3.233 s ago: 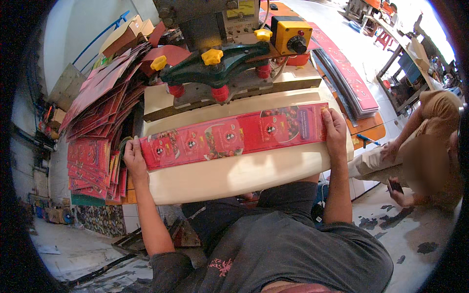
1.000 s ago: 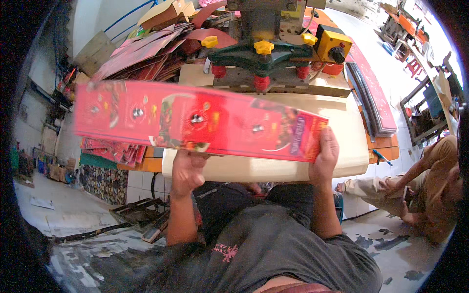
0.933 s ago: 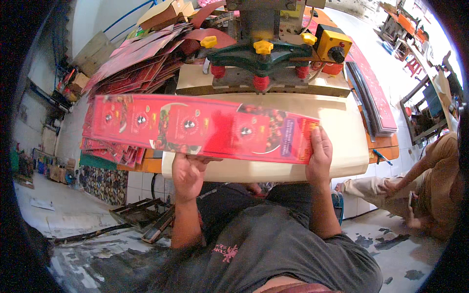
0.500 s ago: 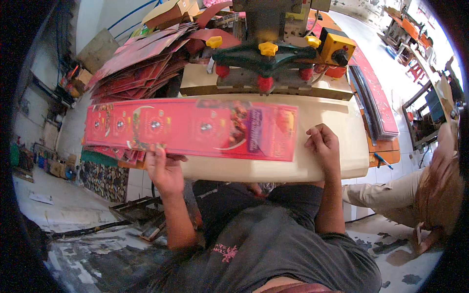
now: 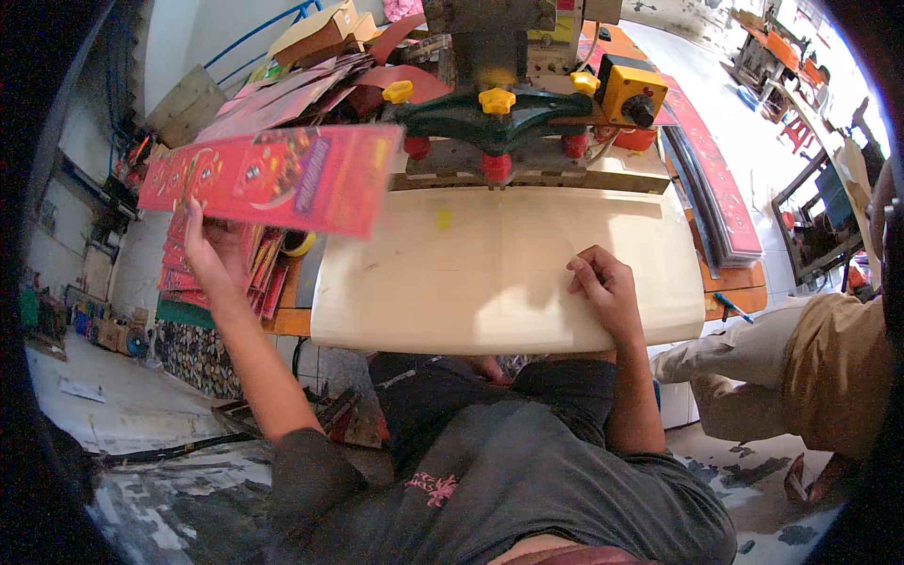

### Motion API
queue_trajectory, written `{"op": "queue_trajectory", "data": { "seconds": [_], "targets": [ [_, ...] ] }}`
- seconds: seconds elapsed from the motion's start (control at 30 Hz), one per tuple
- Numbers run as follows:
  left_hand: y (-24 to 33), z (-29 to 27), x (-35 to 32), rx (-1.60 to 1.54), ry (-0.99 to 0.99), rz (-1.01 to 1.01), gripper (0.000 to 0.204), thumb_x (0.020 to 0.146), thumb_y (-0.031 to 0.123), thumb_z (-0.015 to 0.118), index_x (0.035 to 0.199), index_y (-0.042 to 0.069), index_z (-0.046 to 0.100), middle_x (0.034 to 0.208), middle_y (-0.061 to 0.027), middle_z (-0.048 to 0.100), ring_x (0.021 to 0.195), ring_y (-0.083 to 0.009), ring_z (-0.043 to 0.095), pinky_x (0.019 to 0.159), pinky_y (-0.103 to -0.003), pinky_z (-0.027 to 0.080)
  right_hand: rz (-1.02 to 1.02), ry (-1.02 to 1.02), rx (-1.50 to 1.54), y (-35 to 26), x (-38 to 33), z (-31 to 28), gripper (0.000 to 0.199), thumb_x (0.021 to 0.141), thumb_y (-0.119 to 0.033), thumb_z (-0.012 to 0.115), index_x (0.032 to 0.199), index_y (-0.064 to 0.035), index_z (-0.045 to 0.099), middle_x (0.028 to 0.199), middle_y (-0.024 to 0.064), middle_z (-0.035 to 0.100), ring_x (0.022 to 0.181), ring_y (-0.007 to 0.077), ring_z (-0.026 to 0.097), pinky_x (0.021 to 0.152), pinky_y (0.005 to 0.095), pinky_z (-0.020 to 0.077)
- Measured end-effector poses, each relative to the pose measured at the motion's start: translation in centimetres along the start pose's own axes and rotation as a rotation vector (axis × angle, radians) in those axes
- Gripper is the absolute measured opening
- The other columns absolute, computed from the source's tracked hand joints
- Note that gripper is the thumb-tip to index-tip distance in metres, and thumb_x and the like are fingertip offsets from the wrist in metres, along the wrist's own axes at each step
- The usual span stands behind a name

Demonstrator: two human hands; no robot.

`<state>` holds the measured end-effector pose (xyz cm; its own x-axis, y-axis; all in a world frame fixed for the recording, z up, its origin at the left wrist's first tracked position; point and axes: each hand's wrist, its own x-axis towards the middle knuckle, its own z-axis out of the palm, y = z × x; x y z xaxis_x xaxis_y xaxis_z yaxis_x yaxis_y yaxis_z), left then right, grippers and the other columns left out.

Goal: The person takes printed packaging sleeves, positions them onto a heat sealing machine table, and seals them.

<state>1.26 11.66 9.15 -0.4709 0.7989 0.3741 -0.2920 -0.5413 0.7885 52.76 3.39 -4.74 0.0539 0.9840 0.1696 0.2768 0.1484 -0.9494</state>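
My left hand (image 5: 209,256) holds a long, red printed sheet (image 5: 217,169) by its near edge, thumb in front and fingers behind. The sheet is raised over the left end of the table, above a stack of similar red printed pieces (image 5: 179,268). My right hand (image 5: 607,287) hovers at or rests on the right part of a cream padded board (image 5: 443,273). Its fingers are curled in and nothing shows in them. Beyond the board stands a machine with a dark green clamp bar (image 5: 527,113), yellow star knobs and red feet.
A yellow control box (image 5: 629,92) with a black knob sits right of the bar. Red printed sheets (image 5: 708,179) are piled at the far right. A blue pen (image 5: 734,308) lies on the orange table edge (image 5: 750,294). A person in a brown top (image 5: 838,367) is at my right.
My left hand has carried the red sheet leftward and up, off the cream board and over the stack. My right hand stays in nearly the same place, still curled.
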Motion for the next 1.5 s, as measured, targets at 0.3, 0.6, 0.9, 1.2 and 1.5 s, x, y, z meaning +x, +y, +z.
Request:
{"op": "queue_trajectory", "data": {
  "seconds": [0.3,0.6,0.9,1.2,1.5],
  "targets": [
    [-2.3,-4.1,16.5,0.009,-0.03,-0.164,0.029,0.099,0.02,0.068,0.121,0.001,0.062,0.113,-0.0101,0.071,0.094,-0.023,0.071,0.072,-0.028,0.061,0.022,0.018,-0.016,0.1,0.0,-0.3,0.022,0.101,-0.018,0.063,0.091,0.0014,0.066,0.068,0.0073,0.066,0.064,0.0125,0.064,0.061,0.0281,0.0492],
    [-6.1,-9.3,25.9,0.153,-0.006,-0.211,0.029,0.102,0.014,0.061,0.124,-0.004,0.055,0.119,-0.0147,0.066,0.102,-0.03,0.07,0.074,-0.032,0.066,0.038,0.001,0.011,-0.2,0.0,-0.5,0.023,0.101,-0.019,0.063,0.091,0.0016,0.066,0.069,0.0074,0.066,0.066,0.0123,0.064,0.062,0.0276,0.0492],
    [-8.3,-8.2,25.1,0.176,0.108,-0.149,0.035,0.101,0.014,0.063,0.131,-0.001,0.053,0.126,-0.0127,0.061,0.106,-0.0274,0.067,0.081,-0.035,0.066,0.046,0.005,-0.004,-0.3,-0.1,-0.5,0.021,0.101,-0.017,0.062,0.091,0.0016,0.066,0.071,0.0072,0.066,0.066,0.0132,0.065,0.063,0.0283,0.0498],
    [-6.5,-11.2,28.0,0.137,0.036,-0.134,0.025,0.095,0.0,0.066,0.118,-0.005,0.058,0.119,-0.0147,0.063,0.105,-0.0278,0.067,0.086,-0.038,0.066,-0.024,0.0,0.07,-0.1,0.0,-0.3,0.022,0.101,-0.017,0.062,0.091,0.0023,0.066,0.069,0.0076,0.065,0.064,0.0129,0.063,0.063,0.0286,0.0502],
    [-6.8,-8.9,25.2,0.188,0.157,-0.042,0.021,0.093,-0.003,0.066,0.112,-0.011,0.06,0.118,-0.0164,0.063,0.107,-0.0258,0.066,0.092,-0.039,0.064,0.044,-0.004,0.057,0.1,-0.1,-0.5,0.026,0.103,-0.021,0.063,0.092,0.0026,0.064,0.071,0.0027,0.062,0.066,0.0081,0.059,0.061,0.0239,0.0478]
  ]
}}
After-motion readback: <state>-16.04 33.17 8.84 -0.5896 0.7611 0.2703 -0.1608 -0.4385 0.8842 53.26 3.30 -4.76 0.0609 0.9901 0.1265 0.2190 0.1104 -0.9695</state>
